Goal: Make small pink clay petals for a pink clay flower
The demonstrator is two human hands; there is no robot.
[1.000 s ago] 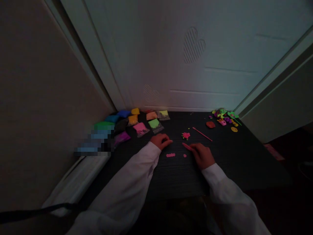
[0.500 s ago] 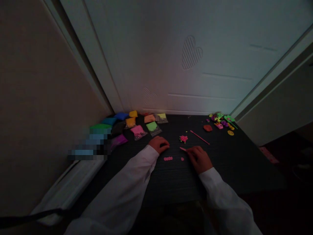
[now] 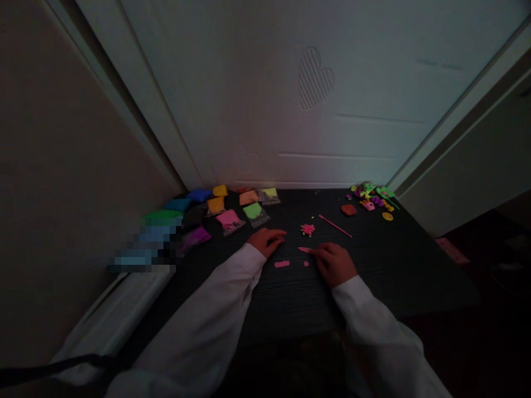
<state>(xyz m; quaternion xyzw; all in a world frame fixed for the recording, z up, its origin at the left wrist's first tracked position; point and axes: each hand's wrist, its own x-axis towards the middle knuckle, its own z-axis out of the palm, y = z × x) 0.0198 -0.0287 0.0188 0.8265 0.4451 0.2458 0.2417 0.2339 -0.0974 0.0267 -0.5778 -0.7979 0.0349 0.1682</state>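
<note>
My right hand [image 3: 337, 263] is closed around a pink plastic clay knife [image 3: 306, 250], whose blade points left over the dark table. Just below the blade lies a small round pink clay disc [image 3: 306, 263]. To its left sits a short row of overlapping pink clay discs [image 3: 282, 264]. My left hand [image 3: 266, 242] rests above that row, its thumb and index finger apart and nothing seen between them. Beyond the knife is a small pink clay cluster with green bits [image 3: 307, 230]. A thin pink stick tool [image 3: 335, 226] lies slantwise to the right of it.
Bags of coloured clay, among them a pink bag [image 3: 229, 220] and a light green bag [image 3: 254, 213], cover the table's back left. A red lump [image 3: 348, 209] and colourful clay figures [image 3: 369, 199] sit at the back right. A white door [image 3: 257, 110] rises behind the table.
My left thumb and index finger have parted. The knife in my right hand has swung to a more level angle, with its blade pointing left. The camera view has shifted slightly.
</note>
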